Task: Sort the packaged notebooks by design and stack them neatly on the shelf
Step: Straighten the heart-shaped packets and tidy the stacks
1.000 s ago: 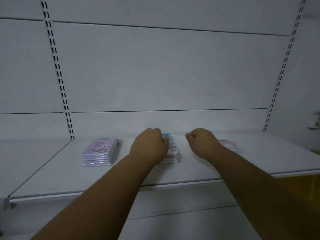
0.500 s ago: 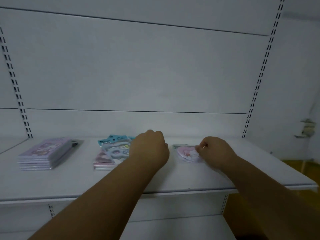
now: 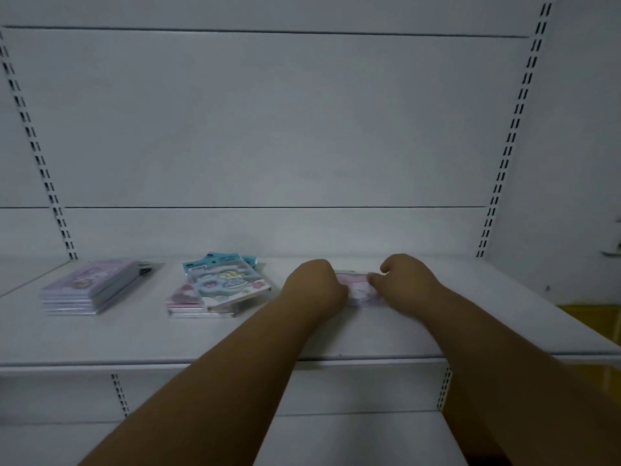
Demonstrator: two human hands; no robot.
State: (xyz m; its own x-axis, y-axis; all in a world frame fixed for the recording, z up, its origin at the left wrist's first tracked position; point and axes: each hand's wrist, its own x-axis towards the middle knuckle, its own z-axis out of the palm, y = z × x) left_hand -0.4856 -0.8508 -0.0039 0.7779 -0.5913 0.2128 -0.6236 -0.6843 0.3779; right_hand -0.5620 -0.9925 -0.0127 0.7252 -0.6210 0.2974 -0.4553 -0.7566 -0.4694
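On the white shelf (image 3: 100,341) a neat stack of purple packaged notebooks (image 3: 89,286) lies at the left. In the middle, a blue-topped packaged notebook (image 3: 225,280) rests askew on a pink stack (image 3: 188,301). To the right lies a pink packaged notebook (image 3: 359,289), mostly hidden between my hands. My left hand (image 3: 314,285) presses against its left side with fingers curled. My right hand (image 3: 405,284) pinches its right edge. Both hands rest on the shelf surface.
White back panels with slotted uprights (image 3: 504,156) rise behind the shelf. A lower shelf (image 3: 353,435) sits beneath my forearms. A yellow floor (image 3: 591,317) shows past the shelf's right end. A small fitting (image 3: 613,252) sticks out of the right wall.
My left hand has left the blue-topped stack and moved right to the pink notebook. My right hand stays on that notebook. The view has shifted right.
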